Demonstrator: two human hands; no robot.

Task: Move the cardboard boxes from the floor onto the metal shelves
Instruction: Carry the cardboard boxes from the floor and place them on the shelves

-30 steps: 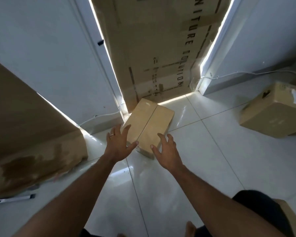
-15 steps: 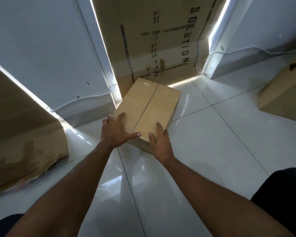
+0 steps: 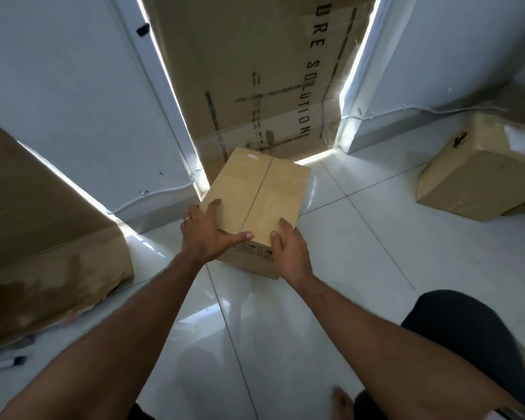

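A small taped cardboard box (image 3: 255,189) stands on the white tiled floor in front of me. My left hand (image 3: 206,234) grips its near left corner, thumb stretched along the near top edge and fingers over the left side. At the near right corner, my right hand (image 3: 288,250) holds the box with its thumb on top and fingers wrapped down the right side. A second cardboard box (image 3: 473,174) sits on the floor at the right. No metal shelves are in view.
A tall printed carton (image 3: 255,71) leans in the lit gap between white wall panels, right behind the small box. A large stained carton (image 3: 43,237) fills the left side. A pen-like tool (image 3: 3,363) lies on the floor at lower left.
Both hands reached forward from just short of the box and closed on its near corners. The view has tilted up slightly since half a second ago.
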